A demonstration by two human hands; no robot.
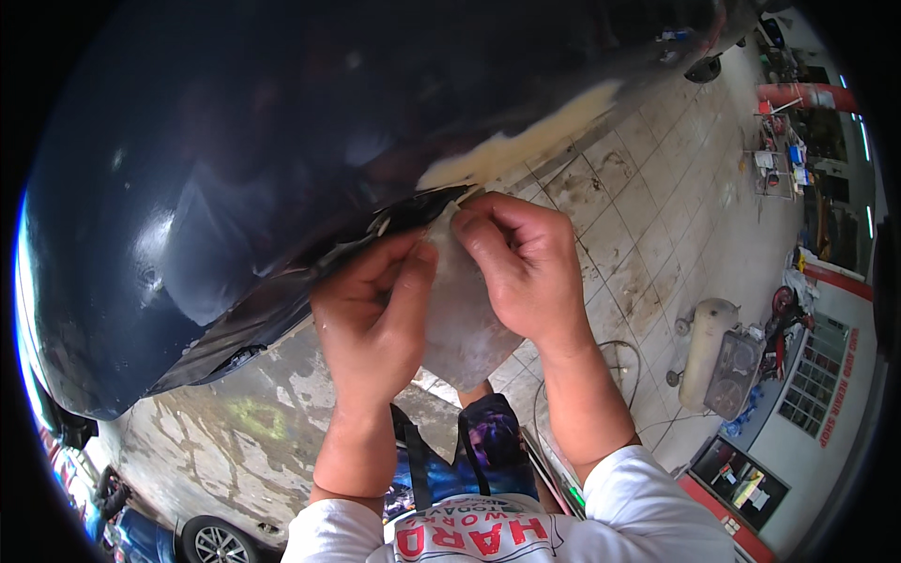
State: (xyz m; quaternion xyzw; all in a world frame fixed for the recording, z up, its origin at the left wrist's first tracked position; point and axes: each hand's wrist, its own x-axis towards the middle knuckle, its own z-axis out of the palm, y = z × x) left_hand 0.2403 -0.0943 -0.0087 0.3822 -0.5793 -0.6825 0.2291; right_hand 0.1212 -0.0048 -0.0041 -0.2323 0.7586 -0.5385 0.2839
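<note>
My left hand (pixel 374 314) and my right hand (pixel 524 267) are close together below the edge of a dark blue car body (pixel 272 122). Between them hangs a thin greyish sheet (pixel 465 324), its lower end tapering to a rounded corner. The thumb and bent fingers of each hand pinch its upper part. What the sheet is made of cannot be made out. Just above my fingers, a tan filler patch (pixel 521 141) runs along the car's lower edge. A black opening (pixel 375 230) in the body lies beside my left fingers.
Stained tiles (pixel 619 206) cover the floor at right, with a thin hose (pixel 638 366) looping over them. A beige tank compressor (pixel 709 352) stands at far right, near a wire rack (pixel 774 159). Another vehicle's wheel (pixel 218 541) shows at lower left.
</note>
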